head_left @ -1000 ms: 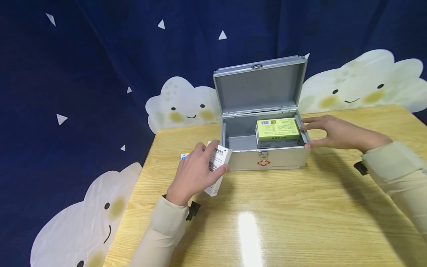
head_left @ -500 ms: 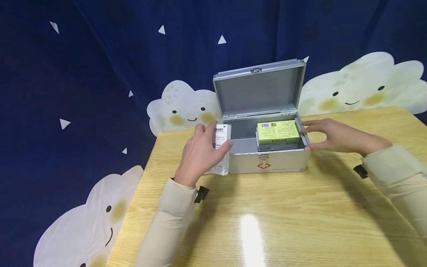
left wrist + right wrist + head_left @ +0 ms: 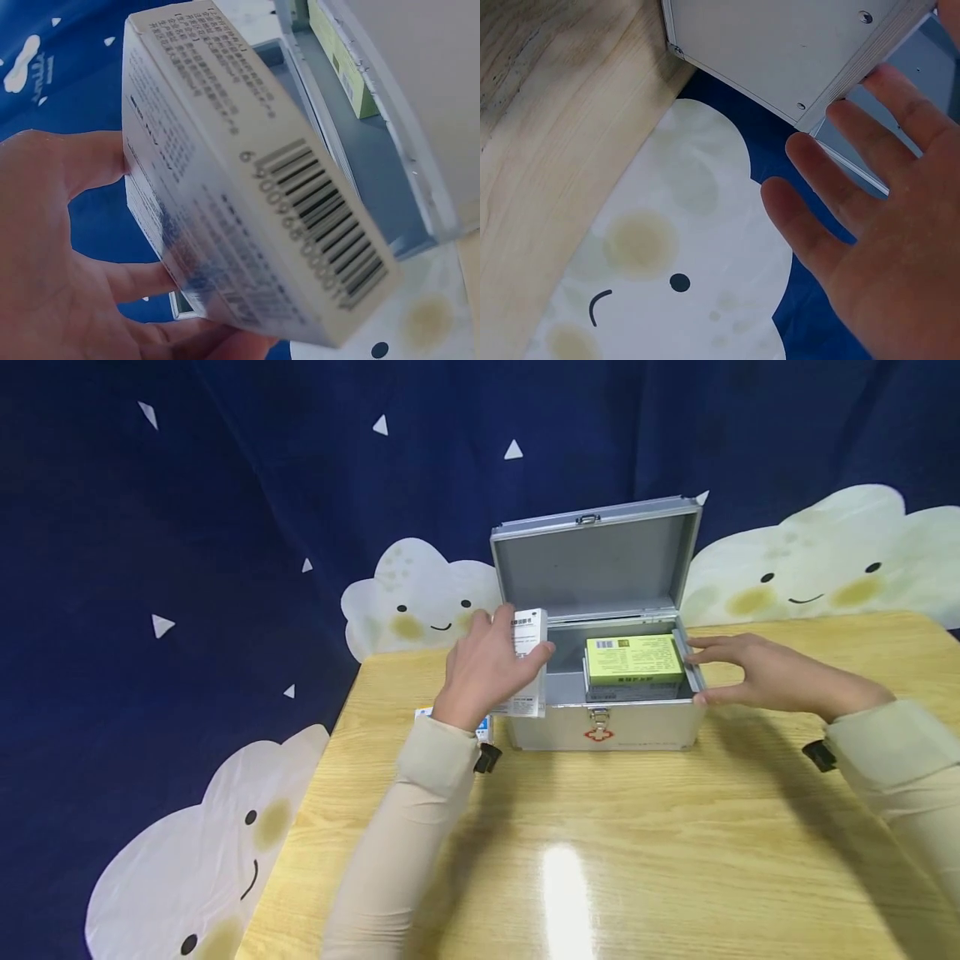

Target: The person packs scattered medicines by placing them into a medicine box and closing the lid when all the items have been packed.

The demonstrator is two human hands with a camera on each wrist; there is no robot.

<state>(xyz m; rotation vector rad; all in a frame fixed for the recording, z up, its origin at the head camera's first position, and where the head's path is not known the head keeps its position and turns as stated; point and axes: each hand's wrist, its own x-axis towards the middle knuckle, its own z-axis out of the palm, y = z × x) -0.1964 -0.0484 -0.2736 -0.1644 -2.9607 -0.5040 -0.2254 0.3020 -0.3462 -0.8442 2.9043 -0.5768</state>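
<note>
In the head view my left hand (image 3: 487,668) holds a white medicine box (image 3: 531,652) by its sides, raised at the left end of an open first-aid case (image 3: 558,722). The left wrist view shows this medicine box (image 3: 225,187) tilted, with a barcode on one edge and small print. Thumb and fingers press on its opposite sides. My right hand (image 3: 757,672) touches the right wall of the case with its fingertips. From the right wrist, the hand (image 3: 885,202) has mostly straight fingers along the rim. A yellow-green medicine box (image 3: 633,658) lies on a grey-looking box in the case.
The case lid (image 3: 600,564) stands up at the back. A blue-and-white box (image 3: 483,728) lies on the wooden table (image 3: 637,843), partly hidden behind my left forearm. A dark blue curtain (image 3: 420,477) with cloud prints hangs behind the table.
My left hand has carried the white medicine box up and rightward, to the left end of the case. My right hand has stayed on the case's right wall.
</note>
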